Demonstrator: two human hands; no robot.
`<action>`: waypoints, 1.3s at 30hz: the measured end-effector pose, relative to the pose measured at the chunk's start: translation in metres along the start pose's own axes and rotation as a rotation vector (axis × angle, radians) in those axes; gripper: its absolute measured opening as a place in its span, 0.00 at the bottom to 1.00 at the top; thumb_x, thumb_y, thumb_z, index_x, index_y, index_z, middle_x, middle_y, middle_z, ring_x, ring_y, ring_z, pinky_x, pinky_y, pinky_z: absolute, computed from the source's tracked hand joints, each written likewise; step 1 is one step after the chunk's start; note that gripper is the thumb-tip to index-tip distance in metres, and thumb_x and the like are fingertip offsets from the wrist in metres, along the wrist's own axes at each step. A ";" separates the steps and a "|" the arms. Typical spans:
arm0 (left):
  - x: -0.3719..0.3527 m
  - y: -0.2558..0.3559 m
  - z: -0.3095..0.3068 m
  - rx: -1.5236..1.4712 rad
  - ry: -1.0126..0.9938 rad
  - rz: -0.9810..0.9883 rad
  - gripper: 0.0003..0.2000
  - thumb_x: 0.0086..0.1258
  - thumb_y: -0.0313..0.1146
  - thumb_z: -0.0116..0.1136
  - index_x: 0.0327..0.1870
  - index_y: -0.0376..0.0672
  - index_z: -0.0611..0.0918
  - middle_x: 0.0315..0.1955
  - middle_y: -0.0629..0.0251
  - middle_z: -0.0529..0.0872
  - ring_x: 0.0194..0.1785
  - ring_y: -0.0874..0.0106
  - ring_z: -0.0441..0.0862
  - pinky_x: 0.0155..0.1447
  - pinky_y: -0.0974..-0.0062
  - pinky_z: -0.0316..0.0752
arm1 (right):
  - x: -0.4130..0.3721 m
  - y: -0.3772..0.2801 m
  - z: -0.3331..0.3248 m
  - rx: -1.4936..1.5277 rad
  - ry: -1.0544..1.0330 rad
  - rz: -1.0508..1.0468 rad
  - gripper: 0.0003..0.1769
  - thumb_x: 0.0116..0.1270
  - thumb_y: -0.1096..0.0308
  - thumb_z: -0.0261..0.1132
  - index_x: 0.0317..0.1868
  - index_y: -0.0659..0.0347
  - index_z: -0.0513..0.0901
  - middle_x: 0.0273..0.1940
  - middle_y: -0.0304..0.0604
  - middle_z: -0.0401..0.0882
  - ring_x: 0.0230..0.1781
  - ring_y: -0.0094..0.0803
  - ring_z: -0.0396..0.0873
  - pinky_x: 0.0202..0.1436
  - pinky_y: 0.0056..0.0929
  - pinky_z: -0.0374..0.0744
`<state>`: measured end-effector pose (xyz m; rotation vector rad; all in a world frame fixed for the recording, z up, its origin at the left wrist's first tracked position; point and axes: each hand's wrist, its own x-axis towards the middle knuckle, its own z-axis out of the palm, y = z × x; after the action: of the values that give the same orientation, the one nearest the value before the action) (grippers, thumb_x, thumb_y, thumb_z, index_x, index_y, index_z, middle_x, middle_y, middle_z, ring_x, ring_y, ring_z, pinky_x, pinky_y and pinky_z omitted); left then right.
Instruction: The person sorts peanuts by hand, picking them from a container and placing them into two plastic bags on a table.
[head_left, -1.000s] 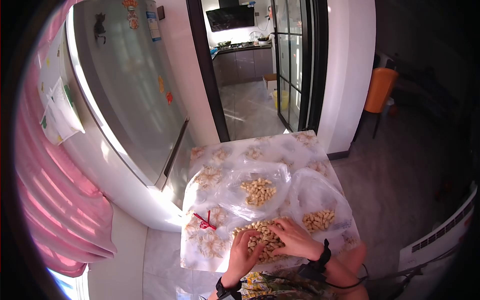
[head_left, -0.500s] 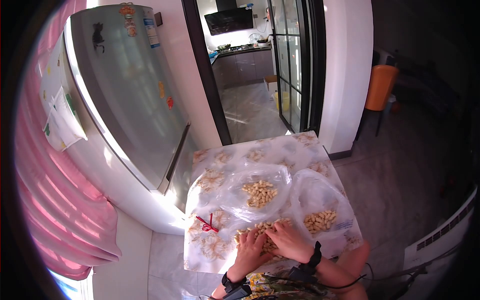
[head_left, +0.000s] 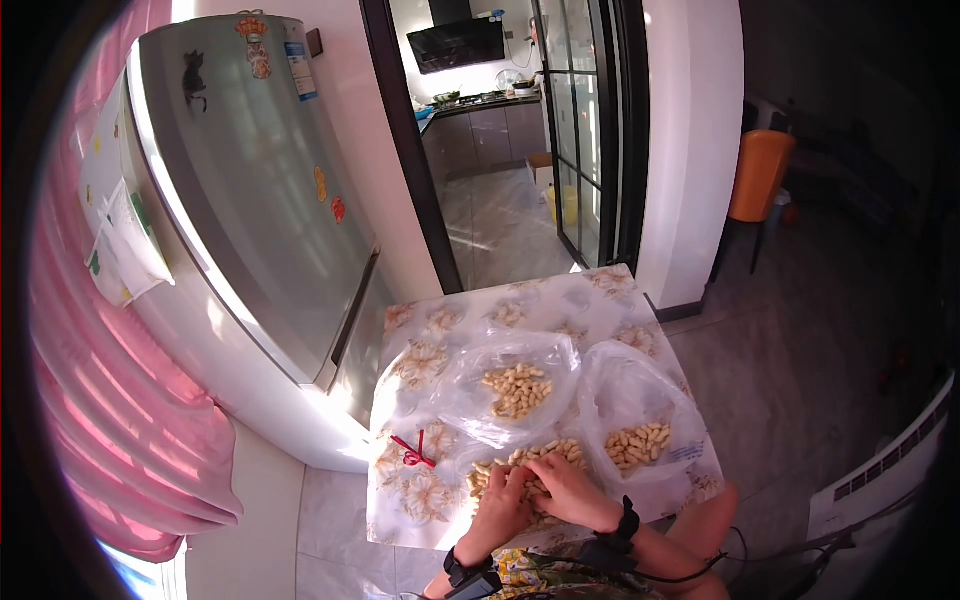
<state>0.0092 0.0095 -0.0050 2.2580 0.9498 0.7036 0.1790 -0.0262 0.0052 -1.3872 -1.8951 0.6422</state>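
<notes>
A loose heap of unshelled peanuts (head_left: pixel 562 452) lies near the table's front edge. Over its left part, my left hand (head_left: pixel 502 512) is bent down with its fingers curled together. My right hand (head_left: pixel 572 494) comes in from the right, fingers closed and their tips close to the left hand's. Whatever the fingertips hold is hidden among the peanuts. Beyond the heap, a clear plastic bag (head_left: pixel 462 385) lies spread open with peanuts in it. To the right, a second plastic bag (head_left: pixel 620 385) also contains peanuts.
The table (head_left: pixel 405 515) has a flower-patterned cover. A red tie (head_left: pixel 413 450) lies at its left side. A fridge (head_left: pixel 250 200) stands to the left, and a glass door (head_left: pixel 580 130) opens on a kitchen. An orange chair (head_left: pixel 762 175) is at the right.
My left fingers, more spread on the peanuts before, are now drawn in. My right fingers have shifted slightly left, and both hands' tips are closer together. The bags have stayed put.
</notes>
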 end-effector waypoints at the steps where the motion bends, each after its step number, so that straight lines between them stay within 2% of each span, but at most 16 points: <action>1: 0.000 0.003 -0.001 -0.029 0.016 -0.023 0.25 0.56 0.22 0.61 0.58 0.38 0.73 0.52 0.45 0.73 0.55 0.44 0.75 0.58 0.58 0.75 | 0.000 0.004 0.003 0.001 0.000 0.000 0.25 0.58 0.75 0.65 0.57 0.64 0.71 0.51 0.58 0.71 0.52 0.56 0.75 0.54 0.44 0.76; 4: 0.001 0.001 -0.003 -0.080 -0.001 -0.026 0.23 0.57 0.21 0.60 0.57 0.38 0.74 0.51 0.47 0.74 0.54 0.45 0.76 0.56 0.58 0.75 | 0.000 0.015 0.013 0.035 0.031 -0.053 0.25 0.59 0.75 0.64 0.58 0.65 0.70 0.50 0.58 0.74 0.52 0.54 0.76 0.56 0.43 0.76; 6: 0.001 -0.002 -0.002 -0.106 0.002 -0.017 0.23 0.57 0.20 0.59 0.57 0.38 0.74 0.49 0.47 0.75 0.54 0.46 0.77 0.56 0.59 0.76 | 0.000 0.008 0.012 0.226 0.005 0.016 0.23 0.60 0.76 0.64 0.56 0.66 0.71 0.47 0.57 0.77 0.51 0.53 0.77 0.55 0.43 0.76; 8: 0.002 -0.003 -0.003 -0.134 0.005 -0.010 0.22 0.58 0.20 0.58 0.56 0.38 0.74 0.48 0.48 0.76 0.54 0.46 0.77 0.55 0.59 0.76 | 0.001 0.004 0.013 0.231 0.036 0.026 0.21 0.61 0.76 0.64 0.55 0.66 0.72 0.46 0.56 0.78 0.50 0.52 0.78 0.53 0.42 0.76; 11: 0.003 -0.005 -0.005 -0.153 0.003 0.000 0.21 0.61 0.19 0.55 0.57 0.39 0.74 0.47 0.52 0.78 0.55 0.52 0.78 0.56 0.63 0.76 | 0.003 -0.002 0.010 0.241 0.079 0.050 0.19 0.63 0.75 0.65 0.54 0.65 0.74 0.47 0.53 0.79 0.48 0.47 0.80 0.52 0.38 0.78; 14: 0.003 -0.007 -0.002 -0.383 0.039 -0.045 0.19 0.64 0.17 0.52 0.57 0.38 0.74 0.47 0.57 0.80 0.55 0.60 0.79 0.58 0.66 0.76 | 0.007 -0.013 0.004 0.269 0.128 0.041 0.19 0.64 0.76 0.65 0.56 0.63 0.75 0.48 0.50 0.80 0.47 0.42 0.82 0.50 0.34 0.79; 16: 0.002 -0.002 -0.002 -0.779 0.075 -0.160 0.18 0.66 0.16 0.48 0.57 0.38 0.74 0.50 0.60 0.81 0.55 0.66 0.79 0.60 0.67 0.75 | 0.008 -0.022 -0.001 0.291 0.165 0.017 0.19 0.65 0.77 0.65 0.56 0.63 0.76 0.47 0.49 0.80 0.46 0.40 0.82 0.49 0.33 0.80; 17: 0.003 0.002 -0.003 -0.779 0.076 -0.160 0.18 0.66 0.16 0.48 0.57 0.38 0.74 0.50 0.60 0.81 0.55 0.66 0.79 0.60 0.67 0.75 | 0.009 -0.027 -0.004 0.325 0.188 0.015 0.19 0.65 0.77 0.65 0.56 0.62 0.76 0.46 0.48 0.80 0.45 0.39 0.82 0.48 0.33 0.80; 19: 0.005 0.009 -0.006 -1.370 0.127 -0.475 0.16 0.69 0.20 0.46 0.57 0.36 0.74 0.51 0.58 0.81 0.54 0.65 0.80 0.62 0.68 0.74 | 0.010 -0.029 -0.004 0.360 0.210 0.012 0.19 0.65 0.77 0.65 0.57 0.61 0.77 0.46 0.47 0.81 0.44 0.38 0.83 0.47 0.33 0.80; 23: -0.003 -0.020 0.005 -1.625 0.064 -0.504 0.14 0.75 0.28 0.42 0.56 0.36 0.75 0.50 0.57 0.83 0.56 0.65 0.80 0.64 0.66 0.73 | 0.008 -0.032 0.002 0.258 0.183 -0.065 0.20 0.63 0.78 0.65 0.56 0.61 0.77 0.45 0.47 0.80 0.45 0.41 0.82 0.48 0.33 0.81; 25: -0.004 -0.039 0.017 -2.061 -0.116 -0.348 0.16 0.80 0.37 0.39 0.55 0.36 0.76 0.51 0.56 0.83 0.57 0.62 0.80 0.63 0.63 0.74 | 0.007 -0.038 0.003 0.191 0.194 -0.117 0.22 0.61 0.78 0.66 0.57 0.61 0.77 0.48 0.49 0.79 0.47 0.46 0.81 0.50 0.32 0.82; 26: -0.003 -0.036 0.017 -2.062 -0.115 -0.347 0.16 0.80 0.37 0.39 0.55 0.36 0.76 0.51 0.56 0.83 0.57 0.62 0.80 0.63 0.63 0.74 | 0.006 -0.041 0.004 0.191 0.193 -0.118 0.22 0.61 0.78 0.66 0.57 0.61 0.77 0.48 0.49 0.79 0.47 0.46 0.81 0.50 0.32 0.82; 28: -0.004 -0.027 0.014 -2.047 -0.080 -0.527 0.20 0.81 0.41 0.35 0.51 0.36 0.79 0.50 0.56 0.83 0.55 0.62 0.81 0.62 0.62 0.75 | 0.006 -0.044 0.005 0.203 0.138 -0.150 0.21 0.64 0.76 0.63 0.58 0.60 0.75 0.51 0.51 0.78 0.49 0.48 0.80 0.51 0.38 0.81; 31: -0.005 -0.019 0.009 -2.112 -0.082 -0.531 0.19 0.81 0.41 0.36 0.53 0.37 0.78 0.49 0.57 0.84 0.55 0.62 0.81 0.63 0.62 0.74 | 0.006 -0.043 0.005 0.221 0.159 -0.184 0.21 0.63 0.77 0.62 0.58 0.60 0.76 0.53 0.50 0.77 0.50 0.48 0.80 0.52 0.38 0.81; 36: -0.004 -0.023 0.012 -2.035 0.035 -0.678 0.17 0.81 0.41 0.40 0.55 0.39 0.77 0.49 0.58 0.84 0.54 0.62 0.82 0.59 0.62 0.77 | 0.002 -0.036 -0.001 0.218 0.216 -0.144 0.19 0.63 0.77 0.63 0.56 0.60 0.77 0.53 0.47 0.77 0.51 0.44 0.80 0.52 0.35 0.81; 39: -0.007 -0.018 0.008 -1.912 0.113 -0.766 0.14 0.81 0.39 0.43 0.52 0.40 0.78 0.47 0.59 0.84 0.49 0.65 0.83 0.52 0.67 0.80 | -0.001 -0.028 -0.001 0.177 0.236 -0.136 0.18 0.64 0.77 0.64 0.55 0.60 0.78 0.53 0.47 0.78 0.50 0.42 0.80 0.51 0.33 0.80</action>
<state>0.0025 0.0122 -0.0243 0.1599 0.5332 0.7592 0.1630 -0.0355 0.0265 -1.1578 -1.6855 0.5395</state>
